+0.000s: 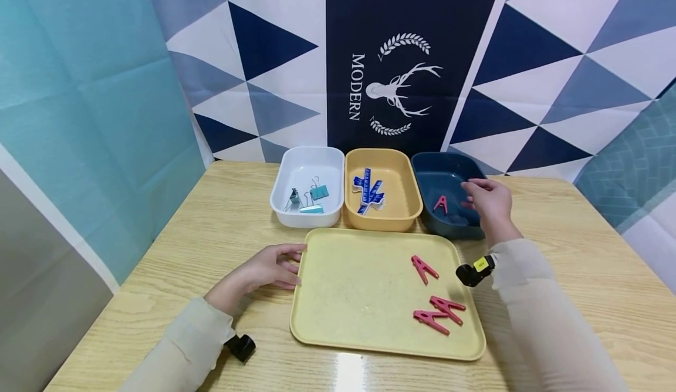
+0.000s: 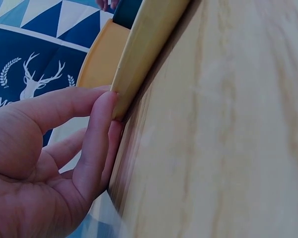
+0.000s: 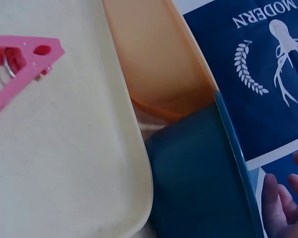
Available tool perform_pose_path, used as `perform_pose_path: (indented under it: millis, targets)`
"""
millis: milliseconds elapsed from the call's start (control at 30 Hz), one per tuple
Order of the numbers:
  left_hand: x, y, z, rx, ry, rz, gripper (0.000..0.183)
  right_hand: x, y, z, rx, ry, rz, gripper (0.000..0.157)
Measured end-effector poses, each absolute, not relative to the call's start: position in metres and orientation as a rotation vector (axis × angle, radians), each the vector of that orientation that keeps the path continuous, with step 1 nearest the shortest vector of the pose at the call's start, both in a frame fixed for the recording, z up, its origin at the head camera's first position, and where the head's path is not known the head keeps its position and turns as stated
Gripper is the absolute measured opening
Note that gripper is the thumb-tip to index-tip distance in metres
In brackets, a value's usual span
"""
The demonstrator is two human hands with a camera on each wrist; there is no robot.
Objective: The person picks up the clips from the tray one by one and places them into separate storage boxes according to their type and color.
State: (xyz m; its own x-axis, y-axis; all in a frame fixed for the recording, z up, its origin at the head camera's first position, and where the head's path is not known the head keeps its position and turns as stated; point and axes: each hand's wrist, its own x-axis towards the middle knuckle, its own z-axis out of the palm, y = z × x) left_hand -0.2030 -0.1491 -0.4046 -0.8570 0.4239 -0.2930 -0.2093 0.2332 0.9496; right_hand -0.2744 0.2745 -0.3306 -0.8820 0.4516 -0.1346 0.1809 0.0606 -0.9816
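Note:
My left hand (image 1: 271,267) holds the left edge of a pale yellow tray (image 1: 364,286). In the left wrist view its thumb and a finger pinch the tray's rim (image 2: 123,74). My right hand (image 1: 488,201) is over the right side of a dark blue bin (image 1: 446,166), its fingers apart and holding nothing. Inside that bin lies one red clothespin (image 1: 440,204), left of the hand. On the right part of the tray are three more: a single clothespin (image 1: 424,269) and, nearer, an overlapping pair (image 1: 448,308).
Left of the blue bin stand an orange-yellow bin (image 1: 404,204) with blue-and-white clips (image 1: 367,191) and a white bin (image 1: 298,219) with teal and metallic binder clips (image 1: 319,192). All three bins line the tray's far edge. Patterned cloth (image 1: 280,46) hangs behind the wooden table (image 1: 222,216).

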Motion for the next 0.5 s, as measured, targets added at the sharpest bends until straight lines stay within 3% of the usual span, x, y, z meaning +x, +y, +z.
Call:
perform_pose_path:
  millis: [500]
  targets:
    - [-0.203, -0.150, -0.406, 0.204, 1.996, 1.680, 0.071, -0.260, 0.261, -0.331, -0.643, -2.189, 1.900, 0.010]
